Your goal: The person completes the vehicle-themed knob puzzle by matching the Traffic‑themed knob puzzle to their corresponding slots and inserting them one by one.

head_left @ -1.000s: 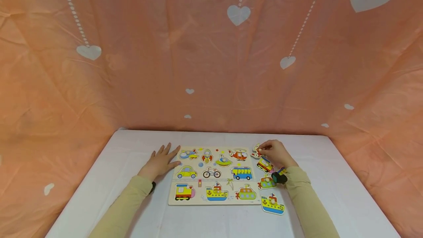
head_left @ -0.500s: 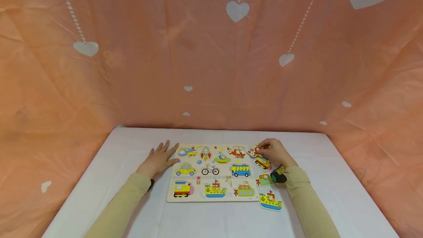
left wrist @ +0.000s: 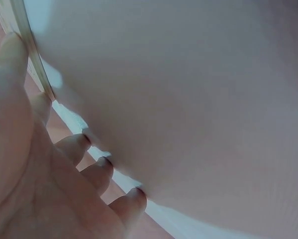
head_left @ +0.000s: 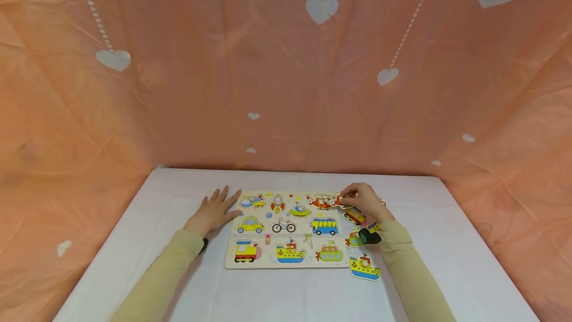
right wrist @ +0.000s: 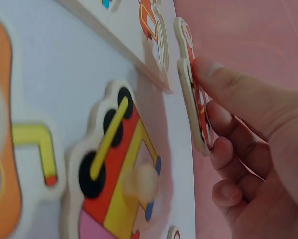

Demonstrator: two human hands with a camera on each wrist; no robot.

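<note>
In the head view my right hand (head_left: 364, 200) pinches a red helicopter puzzle piece (head_left: 335, 201) over the upper right corner of a wooden puzzle board (head_left: 268, 264). It overlaps the board's printed helicopter (head_left: 318, 202). The right wrist view has the helicopter piece (right wrist: 188, 99) on edge between thumb and fingers, its pale wooden rim showing. My left hand (head_left: 213, 212) lies with fingers spread at the board's upper left; in the left wrist view its thumb (left wrist: 12, 50) and index finger touch the board's edge (left wrist: 37, 67).
Loose pieces lie right of the board: a train (head_left: 355, 216), a submarine (head_left: 354, 239) and a ship (head_left: 365, 267). Another piece shows partly behind the right wrist. Knobbed plane (head_left: 252, 201), rocket (head_left: 277, 204) and flying saucer (head_left: 299, 209) pieces sit in the board. A pink cloth hangs behind.
My right hand has moved left with the helicopter piece, from the table beside the board to over its upper right corner. The left hand stays at the board's edge. The head view has shifted slightly.
</note>
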